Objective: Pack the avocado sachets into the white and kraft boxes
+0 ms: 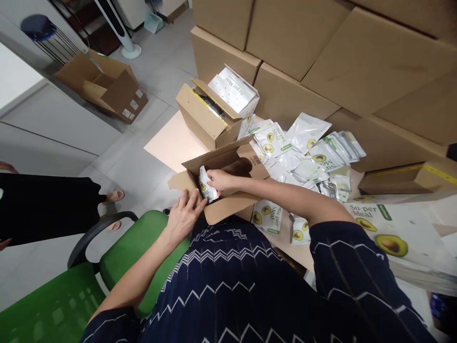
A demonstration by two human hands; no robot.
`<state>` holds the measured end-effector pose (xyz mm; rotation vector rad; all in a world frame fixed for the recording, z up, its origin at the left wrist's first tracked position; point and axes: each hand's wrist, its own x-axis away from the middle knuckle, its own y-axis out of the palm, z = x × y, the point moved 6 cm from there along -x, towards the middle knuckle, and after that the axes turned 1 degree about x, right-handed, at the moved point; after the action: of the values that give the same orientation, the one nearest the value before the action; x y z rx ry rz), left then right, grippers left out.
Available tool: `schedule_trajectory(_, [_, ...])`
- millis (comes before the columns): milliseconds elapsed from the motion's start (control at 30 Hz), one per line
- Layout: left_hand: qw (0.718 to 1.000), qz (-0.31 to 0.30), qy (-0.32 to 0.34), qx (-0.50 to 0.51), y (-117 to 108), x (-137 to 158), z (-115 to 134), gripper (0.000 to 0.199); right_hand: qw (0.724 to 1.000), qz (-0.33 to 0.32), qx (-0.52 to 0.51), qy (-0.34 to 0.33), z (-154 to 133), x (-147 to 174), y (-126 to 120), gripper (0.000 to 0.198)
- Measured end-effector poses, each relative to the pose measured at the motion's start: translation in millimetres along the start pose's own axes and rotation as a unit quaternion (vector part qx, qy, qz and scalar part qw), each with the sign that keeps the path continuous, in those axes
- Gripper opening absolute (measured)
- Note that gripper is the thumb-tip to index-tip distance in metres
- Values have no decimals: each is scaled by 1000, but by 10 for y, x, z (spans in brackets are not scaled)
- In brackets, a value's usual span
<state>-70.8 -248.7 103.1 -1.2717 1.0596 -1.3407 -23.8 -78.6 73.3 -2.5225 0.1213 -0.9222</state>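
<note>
An open cardboard box (228,207) stands at the table's near edge, right in front of my body. My right hand (220,181) reaches inside it, fingers closed on a white foil pouch (206,186) with an avocado print. That pouch stands upright at the box's left end. My left hand (183,213) lies against the outside of the same end, its fingers stretched out and apart over the flap (180,181). Shadow hides part of the box's floor. Loose pouches (271,139) of the same print lie heaped just right of the box.
Behind it stand another cardboard box (209,116) and a white printed carton (233,90). Stacked large cartons (285,38) form a wall at the back. A green chair (143,252) is at my left, with a person in black (50,207) beyond it.
</note>
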Motion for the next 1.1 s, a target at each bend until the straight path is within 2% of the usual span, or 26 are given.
schedule_trajectory(200, [1000, 12, 25, -5, -13, -12, -111, 68, 997, -20, -60, 50, 74, -227, 362, 6])
schedule_trajectory(300, [999, -5, 40, -6, -37, -67, -132, 83, 998, -43, -38, 18, 12, -175, 422, 13])
schedule_trajectory(467, [997, -36, 61, -13, -27, -157, -98, 96, 988, -101, 89, -75, -175, 21, 458, 22])
schedule_trajectory(533, [996, -39, 72, -21, -1, -186, -101, 93, 984, -108, 111, -88, -237, 94, 456, 27])
schedule_trajectory(633, [996, -20, 78, -26, 9, -227, -127, 73, 984, -107, 85, -117, -322, 296, 343, 26])
schedule_trajectory(733, [996, -1, 82, -20, -6, -257, -140, 52, 976, -77, -21, -200, -260, 718, -43, 20])
schedule_trajectory(800, [997, 6, 79, -10, -19, -271, -145, 46, 965, 31, -131, -227, 58, 1049, -499, 22])
schedule_trajectory(833, [997, 9, 78, -6, -22, -276, -148, 45, 951, 131, -185, -210, 341, 1205, -757, 24])
schedule_trajectory(900, [997, 8, 78, -6, -15, -282, -151, 44, 892, 358, -248, -118, 1075, 1514, -1111, 26])
schedule_trajectory(933, [997, 7, 79, -8, -9, -284, -152, 45, 867, 421, -259, -62, 1435, 1618, -1120, 26])
schedule_trajectory(967, [997, 6, 81, -11, -4, -285, -153, 45, 856, 448, -258, -5, 1755, 1670, -1022, 27])
schedule_trajectory(1000, [997, 6, 82, -11, 0, -285, -154, 46, 860, 447, -241, 50, 2019, 1677, -836, 27])
schedule_trajectory(1033, [997, 6, 81, -10, 1, -286, -155, 46, 880, 417, -209, 93, 2211, 1645, -579, 27])
schedule_trajectory(1067, [997, 7, 79, -8, 1, -286, -158, 47, 898, 398, -153, 113, 2324, 1616, -307, 25])
schedule_trajectory(1100, [997, 8, 76, -4, 1, -287, -161, 47, 895, 419, -98, 118, 2382, 1626, -62, 25])
